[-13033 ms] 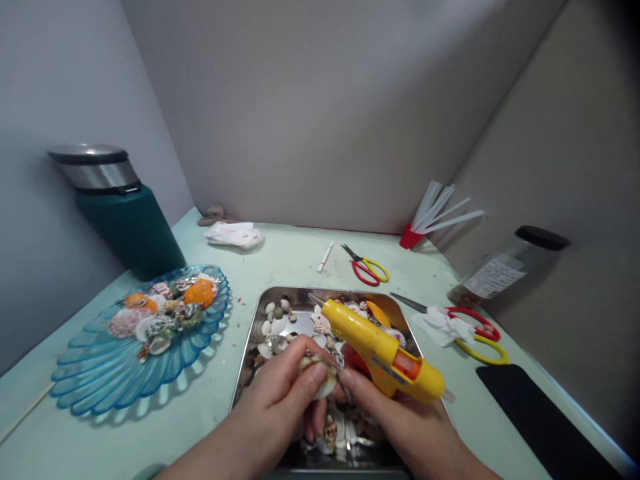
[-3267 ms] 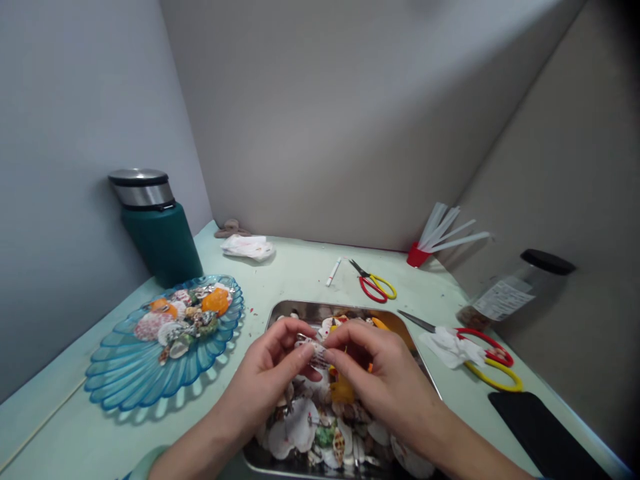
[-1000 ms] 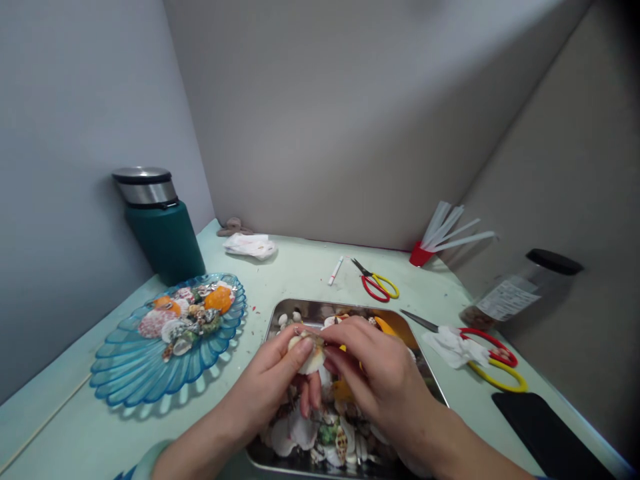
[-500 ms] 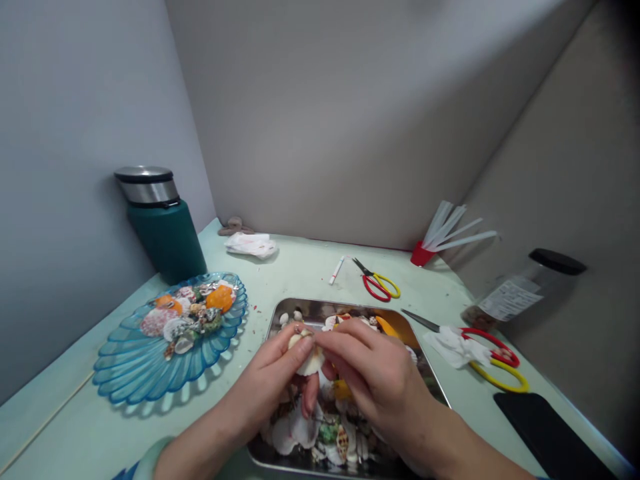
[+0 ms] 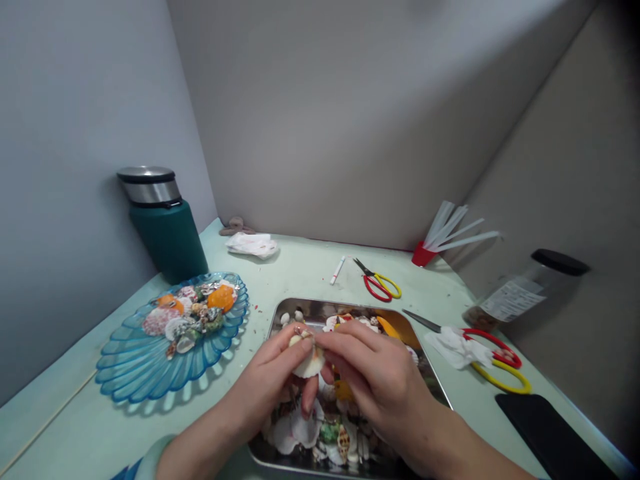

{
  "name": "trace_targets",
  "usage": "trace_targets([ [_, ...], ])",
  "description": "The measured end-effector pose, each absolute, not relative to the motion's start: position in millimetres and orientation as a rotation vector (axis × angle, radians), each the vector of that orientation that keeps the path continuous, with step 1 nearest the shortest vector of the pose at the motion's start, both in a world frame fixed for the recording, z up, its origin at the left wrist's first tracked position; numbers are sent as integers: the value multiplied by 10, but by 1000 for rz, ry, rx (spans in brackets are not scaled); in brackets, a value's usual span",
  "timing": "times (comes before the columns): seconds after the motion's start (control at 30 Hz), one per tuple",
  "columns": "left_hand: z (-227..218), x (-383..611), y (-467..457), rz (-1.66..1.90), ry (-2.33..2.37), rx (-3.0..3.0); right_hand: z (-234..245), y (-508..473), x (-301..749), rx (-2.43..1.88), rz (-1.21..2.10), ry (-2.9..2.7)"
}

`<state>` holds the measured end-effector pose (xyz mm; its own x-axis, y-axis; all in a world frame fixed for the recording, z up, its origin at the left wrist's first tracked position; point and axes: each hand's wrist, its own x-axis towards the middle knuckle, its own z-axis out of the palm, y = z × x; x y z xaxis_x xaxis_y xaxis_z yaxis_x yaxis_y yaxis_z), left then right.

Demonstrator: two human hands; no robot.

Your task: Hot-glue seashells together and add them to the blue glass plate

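A cream-white ribbed scallop shell [image 5: 311, 364] is held up over the metal tray [image 5: 436, 383]. My left hand [image 5: 263, 377] pinches it between thumb and fingers. Closed in a pinch, my right hand [image 5: 387, 377] has its fingertips at the shell's upper edge; whatever small part they grip there is hidden. Below both hands the tray holds mixed shells, among them white ones [image 5: 305, 427], a green piece [image 5: 329, 432] and a brown-spotted spiral shell [image 5: 343, 441]. An orange pointed piece [image 5: 389, 327] lies at its far right.
On the left a blue scalloped plate [image 5: 145, 383] carries shells, with a green bottle [image 5: 167, 240] behind. Small scissors [image 5: 377, 280] lie beyond the tray. To the right are large scissors [image 5: 505, 380], tissue [image 5: 456, 347], a jar [image 5: 520, 293], a red cup [image 5: 423, 255] of sticks and a black phone-like slab [image 5: 545, 427].
Both hands stay almost in place. The shell is tilted slightly, and the right fingertips have shifted a little at its upper edge.
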<state>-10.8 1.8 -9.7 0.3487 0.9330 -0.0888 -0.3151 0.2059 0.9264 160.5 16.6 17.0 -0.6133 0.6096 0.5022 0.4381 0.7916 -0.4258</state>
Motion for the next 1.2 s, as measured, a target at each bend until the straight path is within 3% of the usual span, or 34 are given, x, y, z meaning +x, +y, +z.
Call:
trace_targets([
  [1.2, -34, -113, 4, 992, 864, 1086, 178, 155, 1597, -816, 356, -2374],
])
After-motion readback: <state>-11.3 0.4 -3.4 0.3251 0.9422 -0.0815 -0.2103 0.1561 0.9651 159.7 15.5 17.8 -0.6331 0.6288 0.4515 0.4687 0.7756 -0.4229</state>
